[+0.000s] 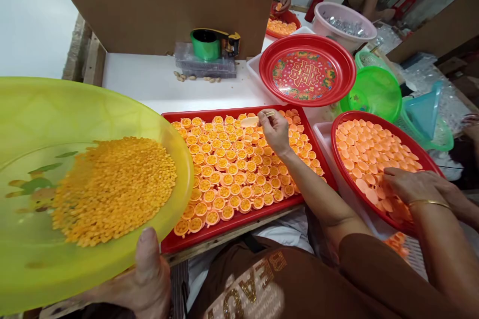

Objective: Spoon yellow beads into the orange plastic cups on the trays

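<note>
My left hand (149,271) grips the rim of a large yellow basin (56,92) at the left, its thumb up along the outer edge. A heap of small orange-yellow beads (119,194) fills the basin's right side. My right hand (275,132) pinches a small pale spoon (250,122) above the far part of a red rectangular tray (224,231). Rows of small round orange cups (235,189) cover the tray, many with yellow beads inside. Toward the tray's right edge, plain orange pieces (295,118) show.
A co-worker's hands (415,189) reach into a red round tray (334,132) of orange oval pieces at the right. Behind stand a patterned red tray (307,72), a green basin (374,92) and a pink basin (344,14). A tape dispenser (211,44) sits near a cardboard wall (160,4).
</note>
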The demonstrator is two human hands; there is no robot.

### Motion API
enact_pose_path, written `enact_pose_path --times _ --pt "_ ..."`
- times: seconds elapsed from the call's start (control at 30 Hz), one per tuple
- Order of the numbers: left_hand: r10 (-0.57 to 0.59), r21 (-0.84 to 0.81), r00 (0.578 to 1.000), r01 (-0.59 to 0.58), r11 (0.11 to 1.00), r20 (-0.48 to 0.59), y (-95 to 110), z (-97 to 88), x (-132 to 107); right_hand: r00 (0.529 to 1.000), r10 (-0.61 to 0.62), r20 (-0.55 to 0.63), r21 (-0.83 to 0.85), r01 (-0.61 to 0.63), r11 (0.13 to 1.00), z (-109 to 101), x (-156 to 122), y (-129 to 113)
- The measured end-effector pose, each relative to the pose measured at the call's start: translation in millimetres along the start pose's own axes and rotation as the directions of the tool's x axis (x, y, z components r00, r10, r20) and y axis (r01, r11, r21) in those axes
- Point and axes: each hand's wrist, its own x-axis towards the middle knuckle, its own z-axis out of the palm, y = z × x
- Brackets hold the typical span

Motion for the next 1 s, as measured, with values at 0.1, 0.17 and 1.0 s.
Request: enact_pose_path --times 0.1,0.17,1.0 --pt "-0.027 0.006 0.999 0.027 1.0 -0.023 -1.7 0.0 -3.8 0.972 0.087 0.22 0.18 -0.128 0.975 39.5 -13.6 -26.3" --pt "-0.083 0.035 0.996 0.085 0.996 -0.044 -2.2 -1.0 -7.4 0.918 0.037 0.396 0.206 -0.128 0.97 70.6 -29.3 -44.8" --pt "-0.027 0.095 1.0 0.025 0.995 0.016 10.4 2.9 0.2 0.957 0.265 0.119 0.156 -0.282 0.947 -22.0 -13.3 13.3"
